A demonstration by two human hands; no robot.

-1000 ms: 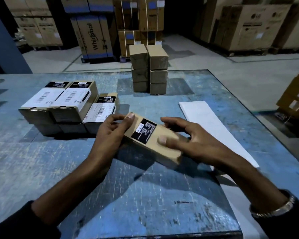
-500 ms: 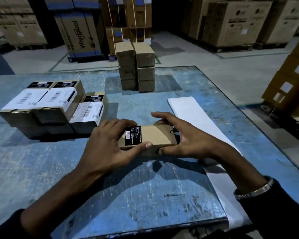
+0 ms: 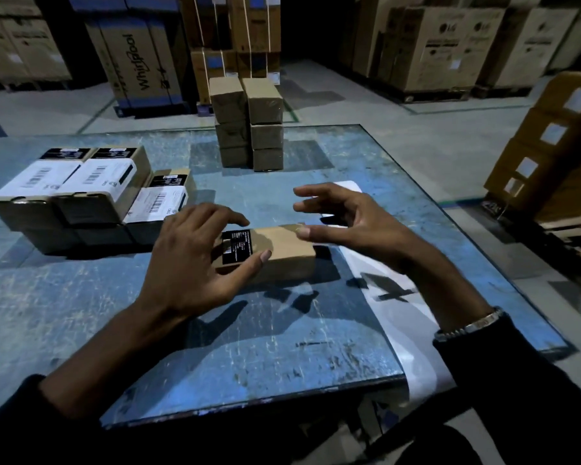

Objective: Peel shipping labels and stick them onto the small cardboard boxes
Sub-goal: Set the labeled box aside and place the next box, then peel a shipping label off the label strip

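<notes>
A small brown cardboard box (image 3: 284, 245) with a black sticker at its left end lies flat on the blue table (image 3: 282, 357) in front of me. My left hand (image 3: 188, 260) holds the box's left end, thumb on the near top edge and fingers arched over the far side. Just above the box's right end hovers my right hand (image 3: 353, 223), fingers spread and holding nothing. A long white label sheet (image 3: 403, 317) runs along the table's right side, partly under my right arm and hanging over the front edge.
Several boxes bearing white labels (image 3: 81, 182) are stacked at the left. Two columns of plain brown boxes (image 3: 249, 122) stand at the table's far edge. Large cartons (image 3: 550, 146) sit on the floor to the right, and more line the back.
The box came down from a tilted hold to lie flat on the table. My right hand has let go of it and lifted with fingers spread; my left hand stays on its left end.
</notes>
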